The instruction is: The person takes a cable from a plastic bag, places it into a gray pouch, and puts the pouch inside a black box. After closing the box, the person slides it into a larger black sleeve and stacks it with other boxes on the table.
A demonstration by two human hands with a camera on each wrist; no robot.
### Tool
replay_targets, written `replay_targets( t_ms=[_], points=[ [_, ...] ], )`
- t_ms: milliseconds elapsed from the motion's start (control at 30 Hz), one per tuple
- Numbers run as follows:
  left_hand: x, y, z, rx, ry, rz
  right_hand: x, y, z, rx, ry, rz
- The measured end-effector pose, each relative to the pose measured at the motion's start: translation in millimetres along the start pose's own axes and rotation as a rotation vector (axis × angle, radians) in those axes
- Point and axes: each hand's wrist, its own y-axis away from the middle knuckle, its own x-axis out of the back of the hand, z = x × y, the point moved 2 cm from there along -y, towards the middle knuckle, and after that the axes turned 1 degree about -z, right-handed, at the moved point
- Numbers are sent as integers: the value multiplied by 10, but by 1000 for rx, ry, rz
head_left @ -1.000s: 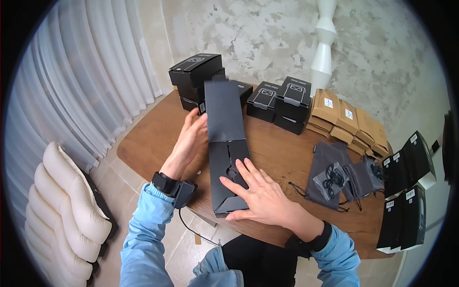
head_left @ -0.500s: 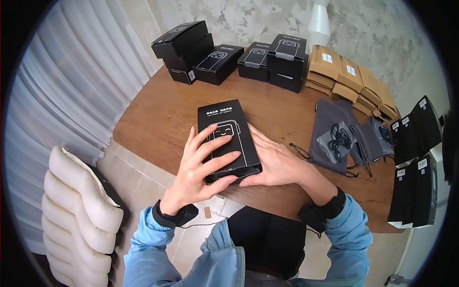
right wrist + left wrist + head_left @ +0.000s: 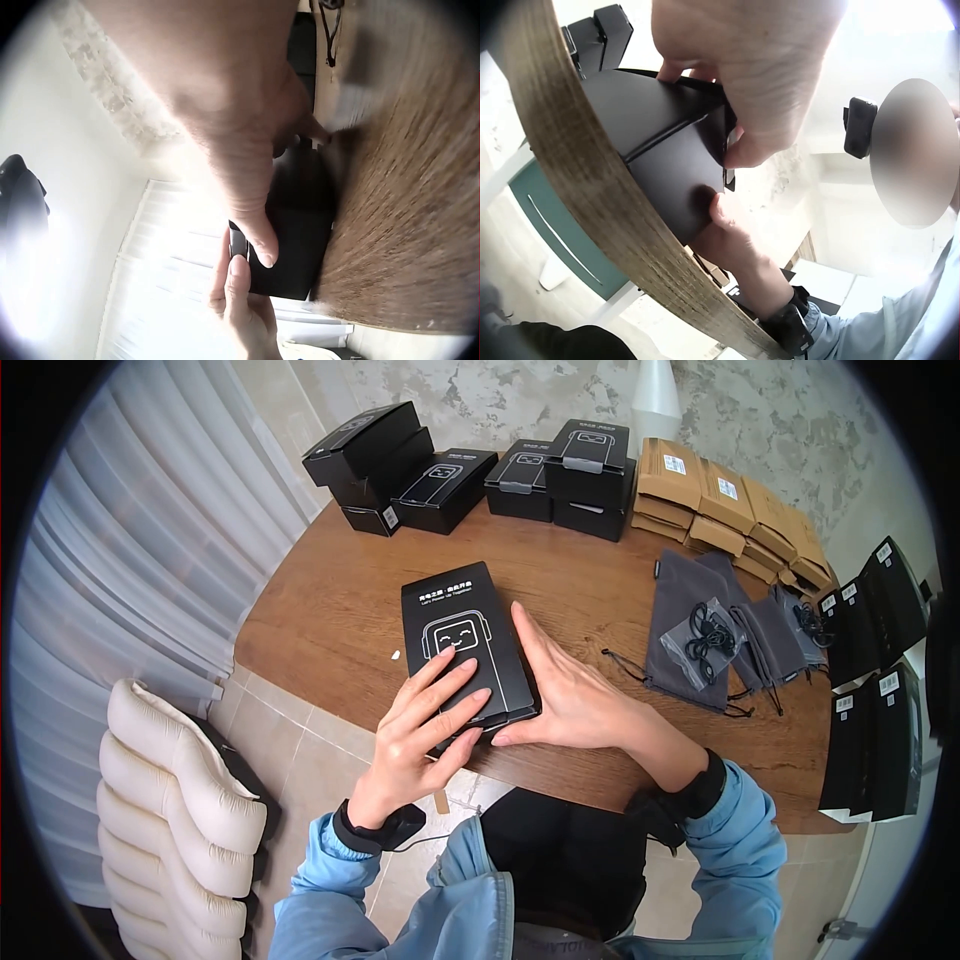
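A black box [image 3: 450,600] with a line-drawn device and smiling face on its lid lies flat at the table's near edge, lid folded down. My left hand [image 3: 418,735] rests its fingers on the lid's near left part, with the thumb at the near edge. Seen from the left wrist, the left thumb [image 3: 748,154] is at the lid's front flap. My right hand [image 3: 575,695] holds the box's right side, fingers along it and thumb on the near end. In the right wrist view the right thumb [image 3: 262,244] presses the box's front face [image 3: 292,255].
Several similar black boxes [image 3: 440,490] stand along the back of the wooden table [image 3: 330,600]. Brown cartons [image 3: 740,510] are stacked back right. Grey pouches [image 3: 690,600] with bagged cables [image 3: 708,645] lie at right, beside upright black boxes [image 3: 870,740]. A cream padded seat [image 3: 180,810] stands left.
The lid stood raised a second ago; it has come down over the box. The left hand moved from beside the lid onto its top, and the right hand from the inside to the side.
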Motion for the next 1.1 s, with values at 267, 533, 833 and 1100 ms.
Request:
replay_targets(
  t_ms=[267,533,833,1100],
  points=[
    [-16,26,-5,-52,-77,-48,11,-16,-1,70,33,-26],
    [-12,52,41,-33,-170,-119,21,-11,-3,19,48,-82],
    [58,146,-52,44,-332,-99,81,20,-38,60,41,-141],
    [129,233,-168,476,-163,104,165,43,123,26,-67,-139]
  ],
)
